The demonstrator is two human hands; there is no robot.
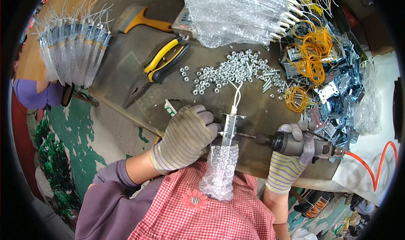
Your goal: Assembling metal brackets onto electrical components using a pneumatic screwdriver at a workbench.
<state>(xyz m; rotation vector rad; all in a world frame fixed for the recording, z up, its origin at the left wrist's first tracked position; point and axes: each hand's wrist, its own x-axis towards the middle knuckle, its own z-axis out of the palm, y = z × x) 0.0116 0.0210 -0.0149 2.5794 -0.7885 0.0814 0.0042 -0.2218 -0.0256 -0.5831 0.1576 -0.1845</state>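
My left hand (183, 134), in a striped glove, is closed at the left side of a small metal bracket (230, 125). White wires (237, 95) rise from the bracket's top. Below it hangs a clear bubble-wrap sleeve (220, 166) around the rest of the piece, whose shape is hidden. In my right hand (291, 157), also gloved, lies a dark air screwdriver (293, 145) with an orange hose (358, 159). Its long bit points left and reaches the bracket's right side, level with my left fingertips. What those fingertips pinch is mostly hidden.
Loose nuts and screws (236, 69) are spread beyond the bracket. Yellow-handled pliers (162, 58) and a brush (143, 20) lie at the left. Bubble-wrapped pieces (236, 14) are piled at the back. Rubber bands (314, 50) rest on metal brackets (337, 96) at the right.
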